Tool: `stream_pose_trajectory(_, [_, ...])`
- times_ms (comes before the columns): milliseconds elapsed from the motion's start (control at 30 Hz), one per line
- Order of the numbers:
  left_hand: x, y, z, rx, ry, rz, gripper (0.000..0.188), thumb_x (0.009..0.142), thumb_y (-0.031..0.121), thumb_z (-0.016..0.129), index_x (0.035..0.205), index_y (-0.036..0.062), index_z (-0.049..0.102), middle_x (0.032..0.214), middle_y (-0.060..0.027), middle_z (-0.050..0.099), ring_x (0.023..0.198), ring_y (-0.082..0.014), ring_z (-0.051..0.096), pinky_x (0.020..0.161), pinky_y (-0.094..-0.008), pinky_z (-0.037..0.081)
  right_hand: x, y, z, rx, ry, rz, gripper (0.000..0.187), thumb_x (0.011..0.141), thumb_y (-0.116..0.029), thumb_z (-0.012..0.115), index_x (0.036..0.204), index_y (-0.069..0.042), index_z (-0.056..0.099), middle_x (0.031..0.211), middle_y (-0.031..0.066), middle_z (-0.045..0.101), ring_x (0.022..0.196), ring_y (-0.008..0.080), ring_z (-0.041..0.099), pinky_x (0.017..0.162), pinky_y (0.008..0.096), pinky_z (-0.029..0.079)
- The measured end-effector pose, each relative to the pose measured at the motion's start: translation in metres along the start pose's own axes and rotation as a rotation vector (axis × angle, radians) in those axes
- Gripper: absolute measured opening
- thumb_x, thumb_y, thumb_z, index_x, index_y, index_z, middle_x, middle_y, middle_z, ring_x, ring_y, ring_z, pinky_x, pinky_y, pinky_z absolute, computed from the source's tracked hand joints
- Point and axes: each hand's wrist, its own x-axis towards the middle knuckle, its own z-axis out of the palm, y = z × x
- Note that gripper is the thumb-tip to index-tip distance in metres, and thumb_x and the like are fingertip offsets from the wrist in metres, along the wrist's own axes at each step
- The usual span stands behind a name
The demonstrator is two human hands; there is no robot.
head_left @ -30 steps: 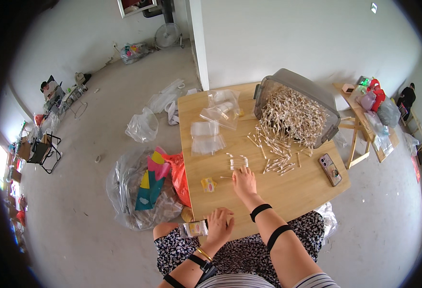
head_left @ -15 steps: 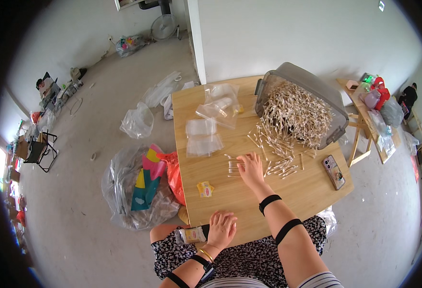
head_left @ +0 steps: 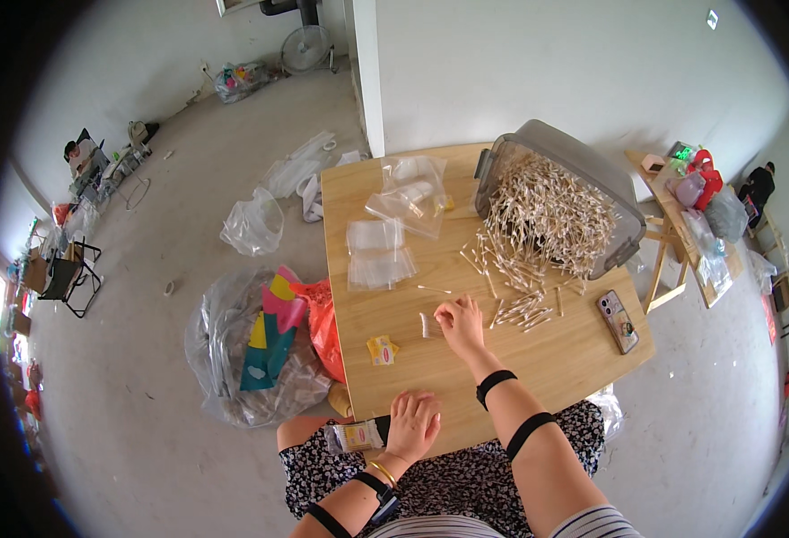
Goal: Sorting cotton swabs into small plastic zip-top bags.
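My right hand point(head_left: 462, 325) is above the middle of the wooden table point(head_left: 394, 368), its fingers curled closed around a small bunch of cotton swabs point(head_left: 425, 325). Only the bunch's left ends show; the rest is hidden by the hand. A single swab point(head_left: 435, 290) lies just beyond it. My left hand point(head_left: 415, 421) rests at the near table edge with its fingers stretched out, holding nothing I can see. Beside it lies a filled clear packet of swabs point(head_left: 358, 437). Many loose swabs point(head_left: 551, 220) spill out of a tipped grey plastic bin point(head_left: 583, 148).
Clear plastic bags point(head_left: 381, 255) and small yellow cards point(head_left: 382, 350) lie on the table's left side. A phone point(head_left: 618, 321) is at the right. Large plastic bags point(head_left: 224, 359) stand on the floor to the left. People sit farther off on both sides.
My right hand has drawn the spread row of swabs together into a tight bunch, moving slightly left and nearer. One swab stays apart on the table. My left hand has hardly moved.
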Motion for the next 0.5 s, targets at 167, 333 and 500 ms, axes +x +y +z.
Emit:
stream_pose_trajectory(167, [0.016, -0.005, -0.001, 0.078, -0.015, -0.032, 0.053, 0.090, 0.025, 0.060, 0.135, 0.0020, 0.045, 0.140, -0.0172, 0.044, 0.136, -0.0343, 0.037, 0.116, -0.0518, 0.026, -0.039, -0.012, -0.011, 0.064, -0.080, -0.038, 0.006, 0.081, -0.012, 0.070, 0.085, -0.016, 0.070, 0.094, 0.0046, 0.058, 0.098, 0.0286, 0.053, 0.086, 0.0434, 0.043])
stream_pose_trajectory(333, [0.040, -0.008, 0.007, 0.238, -0.134, 0.012, 0.075, 0.096, 0.041, 0.054, 0.151, -0.0027, 0.026, 0.158, -0.0222, 0.025, 0.149, -0.0373, 0.019, 0.121, -0.0537, 0.014, -0.076, -0.018, -0.023, 0.034, -0.070, -0.101, 0.009, 0.080, -0.009, 0.067, 0.088, -0.014, 0.070, 0.094, 0.0071, 0.059, 0.098, 0.0299, 0.055, 0.084, 0.0437, 0.044])
stream_pose_trajectory(500, [0.038, -0.009, 0.017, 0.466, -0.315, 0.027, 0.090, 0.097, 0.059, 0.039, 0.153, -0.0068, 0.016, 0.162, -0.0213, 0.015, 0.152, -0.0326, 0.009, 0.122, -0.0522, 0.008, -0.092, -0.013, -0.045, 0.259, 0.003, 0.047, 0.010, 0.084, -0.006, 0.064, 0.091, -0.011, 0.069, 0.098, 0.0078, 0.060, 0.100, 0.0317, 0.055, 0.087, 0.0432, 0.044])
